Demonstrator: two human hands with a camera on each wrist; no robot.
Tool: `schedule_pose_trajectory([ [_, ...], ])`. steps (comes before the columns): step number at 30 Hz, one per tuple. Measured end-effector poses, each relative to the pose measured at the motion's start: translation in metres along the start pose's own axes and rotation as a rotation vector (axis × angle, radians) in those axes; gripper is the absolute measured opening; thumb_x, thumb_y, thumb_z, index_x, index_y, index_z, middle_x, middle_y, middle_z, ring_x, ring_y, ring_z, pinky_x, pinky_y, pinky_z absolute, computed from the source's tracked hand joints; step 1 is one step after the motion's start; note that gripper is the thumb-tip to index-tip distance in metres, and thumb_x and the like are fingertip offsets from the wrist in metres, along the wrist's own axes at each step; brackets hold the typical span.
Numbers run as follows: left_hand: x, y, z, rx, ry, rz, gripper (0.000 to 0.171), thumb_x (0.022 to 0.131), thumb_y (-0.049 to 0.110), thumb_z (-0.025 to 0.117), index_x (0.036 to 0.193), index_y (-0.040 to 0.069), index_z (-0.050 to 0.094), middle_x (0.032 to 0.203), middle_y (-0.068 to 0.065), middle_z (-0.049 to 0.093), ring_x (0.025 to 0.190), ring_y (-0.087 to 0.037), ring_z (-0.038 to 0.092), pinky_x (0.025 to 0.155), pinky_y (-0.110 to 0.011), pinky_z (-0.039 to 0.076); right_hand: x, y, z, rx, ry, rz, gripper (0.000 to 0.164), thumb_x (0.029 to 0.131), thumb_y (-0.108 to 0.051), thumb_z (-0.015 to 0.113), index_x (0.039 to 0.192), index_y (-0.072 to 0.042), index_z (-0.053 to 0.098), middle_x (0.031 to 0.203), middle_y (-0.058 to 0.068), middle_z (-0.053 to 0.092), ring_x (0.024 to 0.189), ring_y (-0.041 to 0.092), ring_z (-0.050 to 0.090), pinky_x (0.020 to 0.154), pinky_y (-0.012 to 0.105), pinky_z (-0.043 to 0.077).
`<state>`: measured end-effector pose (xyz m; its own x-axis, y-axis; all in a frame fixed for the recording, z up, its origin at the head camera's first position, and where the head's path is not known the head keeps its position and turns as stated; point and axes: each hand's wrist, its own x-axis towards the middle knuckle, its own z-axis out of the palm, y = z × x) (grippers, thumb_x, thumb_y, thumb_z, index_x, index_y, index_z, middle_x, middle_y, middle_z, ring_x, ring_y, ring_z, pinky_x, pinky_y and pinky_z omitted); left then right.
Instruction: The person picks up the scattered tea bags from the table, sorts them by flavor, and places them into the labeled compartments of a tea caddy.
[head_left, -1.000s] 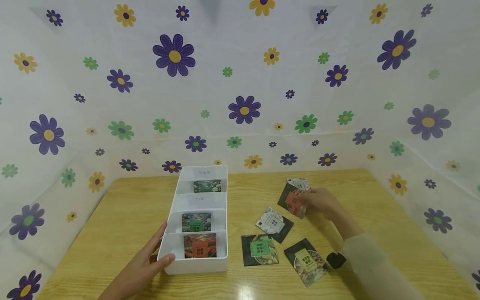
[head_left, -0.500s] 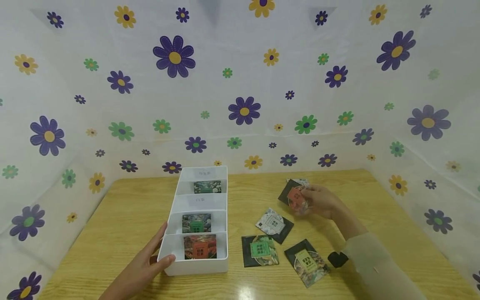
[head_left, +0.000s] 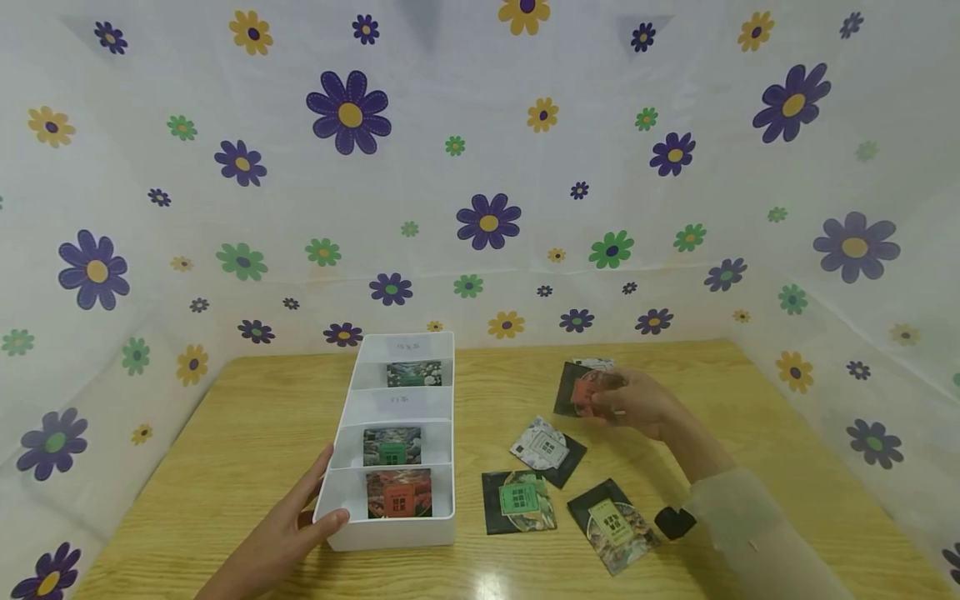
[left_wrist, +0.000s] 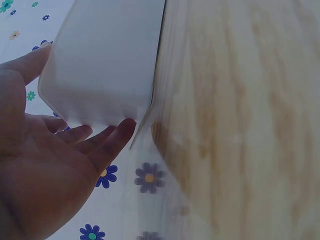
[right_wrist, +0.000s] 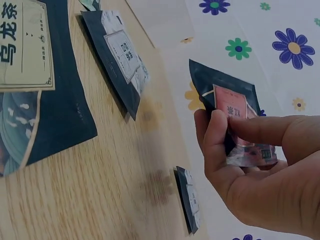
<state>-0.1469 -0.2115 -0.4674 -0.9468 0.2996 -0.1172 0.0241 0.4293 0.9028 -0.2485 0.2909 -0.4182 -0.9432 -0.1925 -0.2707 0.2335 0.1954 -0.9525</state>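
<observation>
1. My right hand [head_left: 639, 403] pinches the red-labelled packet [head_left: 582, 395] between thumb and fingers, a narrow grip, holding it above the tabletop [head_left: 273, 408] toward its far edge, right of the middle.
2. My left hand [head_left: 288, 529] holds the near left corner of the white box [head_left: 393, 533], thumb on the near rim, fingers along the left side.
3. The box stands left of the tabletop's middle, its long sides running from the near side toward the far edge.
4. In its nearest compartment I see a red packet [head_left: 400, 493]; in the next, a green packet [head_left: 392, 447]; farther back, a blossom-printed packet [head_left: 415, 373].
5. Beyond my held packet, near the far edge, a white-printed packet [head_left: 596, 363] shows partly.
6. Between my right hand and the box lies a black-and-white packet [head_left: 547, 447].
7. Just beside the box's near right corner lies a green-labelled packet [head_left: 519, 502].
8. Right of that, a yellow-labelled packet [head_left: 613, 525] lies aslant, near my pale sleeve [head_left: 738, 510].
9. Flowered cloth [head_left: 442, 183] hangs behind the far edge.
</observation>
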Motion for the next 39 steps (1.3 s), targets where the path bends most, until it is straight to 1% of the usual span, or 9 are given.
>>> schedule_pose_trajectory([
  [3, 0.0, 0.0, 0.0, -0.004, -0.002, -0.002, 0.087, 0.106, 0.026, 0.062, 0.168, 0.016, 0.002, 0.166, -0.029, 0.019, 0.143, -0.05, 0.037, 0.096, -0.042, 0.053, 0.002, 0.001, 0.001, -0.007, -0.021, -0.024, 0.044, 0.103, 0.0, 0.059, 0.142, 0.014, 0.042, 0.116, 0.016, 0.061, 0.094, 0.02, 0.065, 0.081, 0.035, 0.056],
  [9, 0.0, 0.001, -0.001, 0.0, 0.0, -0.01, 0.087, 0.106, 0.028, 0.062, 0.168, 0.015, 0.002, 0.168, -0.028, 0.015, 0.145, -0.053, 0.032, 0.099, -0.047, 0.052, 0.005, 0.0, 0.009, 0.003, -0.089, -0.073, 0.023, 0.102, 0.004, 0.059, 0.123, 0.012, 0.056, 0.102, 0.014, 0.065, 0.082, 0.016, 0.066, 0.074, 0.03, 0.056],
  [11, 0.0, 0.001, -0.001, 0.002, -0.003, -0.007, 0.087, 0.106, 0.028, 0.061, 0.168, 0.015, 0.002, 0.168, -0.028, 0.014, 0.146, -0.053, 0.032, 0.099, -0.046, 0.052, 0.005, -0.001, 0.013, 0.01, -0.11, -0.087, 0.032, 0.102, 0.006, 0.058, 0.132, 0.014, 0.053, 0.117, 0.022, 0.063, 0.085, 0.017, 0.068, 0.078, 0.031, 0.058],
  [14, 0.0, 0.002, -0.001, 0.0, -0.008, -0.001, 0.087, 0.106, 0.026, 0.061, 0.168, 0.014, 0.001, 0.168, -0.028, 0.014, 0.146, -0.052, 0.032, 0.097, -0.043, 0.053, 0.006, -0.004, 0.022, 0.014, -0.145, -0.095, 0.05, 0.102, 0.006, 0.057, 0.148, 0.017, 0.039, 0.135, 0.037, 0.05, 0.093, 0.018, 0.071, 0.086, 0.033, 0.058],
  [17, 0.001, 0.003, -0.002, -0.002, -0.011, -0.007, 0.087, 0.106, 0.027, 0.061, 0.168, 0.015, 0.001, 0.168, -0.027, 0.013, 0.146, -0.053, 0.031, 0.099, -0.046, 0.052, 0.005, -0.009, 0.032, 0.004, -0.179, -0.107, 0.063, 0.102, 0.005, 0.057, 0.156, 0.015, 0.026, 0.148, 0.039, 0.04, 0.096, 0.019, 0.071, 0.088, 0.033, 0.058],
  [20, 0.001, 0.003, -0.002, 0.001, -0.012, -0.016, 0.087, 0.106, 0.029, 0.061, 0.168, 0.017, 0.001, 0.169, -0.026, 0.011, 0.147, -0.054, 0.028, 0.102, -0.053, 0.05, 0.004, -0.017, 0.044, -0.015, -0.195, -0.129, 0.064, 0.101, 0.003, 0.061, 0.156, 0.013, 0.029, 0.144, 0.035, 0.049, 0.093, 0.018, 0.071, 0.085, 0.033, 0.058],
  [27, 0.001, 0.005, -0.003, 0.007, -0.017, -0.013, 0.087, 0.106, 0.029, 0.061, 0.168, 0.017, 0.001, 0.17, -0.025, 0.008, 0.149, -0.054, 0.024, 0.105, -0.058, 0.046, 0.001, -0.037, 0.079, -0.142, -0.213, -0.201, 0.057, 0.099, -0.003, 0.065, 0.15, 0.011, 0.044, 0.115, 0.021, 0.071, 0.083, 0.018, 0.067, 0.081, 0.036, 0.057],
  [34, 0.001, 0.005, -0.003, 0.019, -0.014, -0.014, 0.087, 0.106, 0.03, 0.06, 0.168, 0.016, 0.001, 0.17, -0.025, 0.007, 0.149, -0.054, 0.022, 0.106, -0.06, 0.045, 0.007, -0.05, 0.118, -0.158, -0.212, -0.208, 0.046, 0.096, -0.002, 0.07, 0.138, 0.01, 0.056, 0.107, 0.017, 0.075, 0.079, 0.018, 0.069, 0.079, 0.04, 0.06],
  [39, 0.001, 0.006, -0.003, 0.024, -0.013, -0.032, 0.088, 0.106, 0.032, 0.061, 0.168, 0.017, 0.001, 0.17, -0.025, 0.007, 0.149, -0.055, 0.023, 0.106, -0.06, 0.045, 0.008, -0.058, 0.141, -0.142, -0.267, -0.217, 0.041, 0.096, 0.0, 0.069, 0.135, 0.008, 0.06, 0.104, 0.016, 0.075, 0.079, 0.019, 0.069, 0.077, 0.039, 0.06],
])
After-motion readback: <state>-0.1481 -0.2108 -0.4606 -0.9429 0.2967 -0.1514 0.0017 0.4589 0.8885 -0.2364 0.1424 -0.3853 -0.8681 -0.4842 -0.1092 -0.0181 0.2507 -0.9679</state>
